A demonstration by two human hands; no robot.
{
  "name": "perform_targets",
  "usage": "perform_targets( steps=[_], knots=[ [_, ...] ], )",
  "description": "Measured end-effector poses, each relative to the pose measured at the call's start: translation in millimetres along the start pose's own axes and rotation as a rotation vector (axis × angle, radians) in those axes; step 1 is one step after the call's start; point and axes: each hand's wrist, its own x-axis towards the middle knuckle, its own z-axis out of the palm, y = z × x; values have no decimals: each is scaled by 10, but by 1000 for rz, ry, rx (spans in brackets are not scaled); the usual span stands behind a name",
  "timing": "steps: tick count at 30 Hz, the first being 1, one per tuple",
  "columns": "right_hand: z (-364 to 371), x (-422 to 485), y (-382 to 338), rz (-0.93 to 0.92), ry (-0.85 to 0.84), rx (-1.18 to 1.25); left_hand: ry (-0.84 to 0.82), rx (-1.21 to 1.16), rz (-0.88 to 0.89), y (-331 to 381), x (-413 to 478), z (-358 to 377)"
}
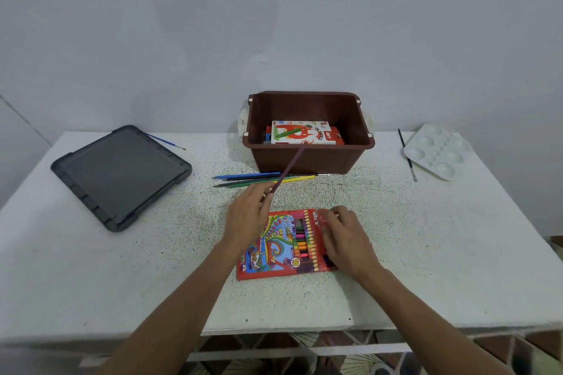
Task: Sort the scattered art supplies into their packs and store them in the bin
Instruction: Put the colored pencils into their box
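A red colour pencil pack (274, 248) lies flat on the white table, near its front edge. My right hand (347, 237) rests on the pack's right end, fingers curled over its top corner. My left hand (248, 216) pinches a purple pencil (289, 169) that points up and away toward the brown bin (307, 158). Inside the bin lies an oil pastels box (300, 132) on other packs. Several loose pencils (256, 178), blue, green and yellow, lie in front of the bin.
A dark grey bin lid (120, 175) lies at the left, a blue paintbrush (166, 141) behind it. A white paint palette (435, 151) and a dark paintbrush (406, 154) sit at the back right. A pale wall rises behind the table.
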Motion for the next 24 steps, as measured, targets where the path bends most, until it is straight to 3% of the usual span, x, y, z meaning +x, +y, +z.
perform_targets(
  steps=[5,9,19,24],
  knots=[
    [-18,54,-100,-20,36,16,-86,-488,-329,220,-15,-2],
    [-9,101,-180,-50,50,39,-122,-737,-421,327,-64,2],
    [-33,114,-295,-149,110,58,-190,-810,-461,446,-251,-21],
    [-66,95,-246,-104,61,87,-217,-851,-486,429,-264,-9]
  ],
)
